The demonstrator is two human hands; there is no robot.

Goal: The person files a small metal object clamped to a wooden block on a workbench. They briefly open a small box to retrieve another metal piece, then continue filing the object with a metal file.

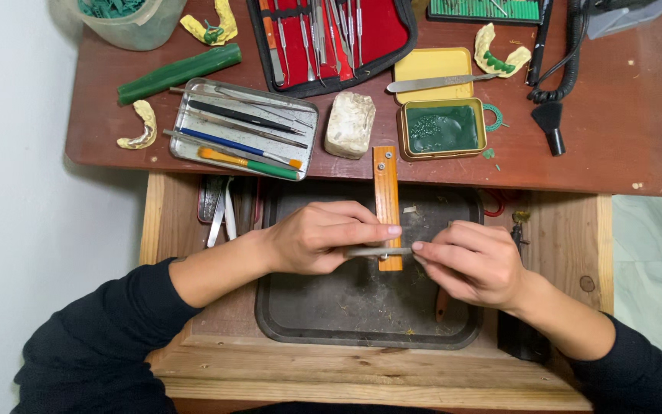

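1. Grey metal, a thin rod (378,251), lies level between my two hands over the dark tray (300,307) in the open drawer below the bench's front edge.
2. My left hand (323,238) is closed around the rod's left end, thumb and forefinger pinched at it; my right hand (473,261) pinches the right end with its fingertips (418,247).
3. Under the rod an orange wooden peg (386,203) juts out from the front edge of the bench (614,130) over the tray; the rod crosses its near end, but I cannot tell whether they touch.
4. Near the front edge, left of the peg, sits a pale stone block (349,125); further left is an open metal tin (240,129) of tools.
5. Right of the block stands a yellow tin (443,126) of green wax, its lid behind it with a blade (432,82) across.
6. At the back edge a red tool case (331,38) lies open.
7. Toward the left edge lie a green stick (179,72) and a yellowish dental cast (141,126); a tub (120,21) fills the back left corner.
8. A black coiled cord (557,69) runs near the back right corner.
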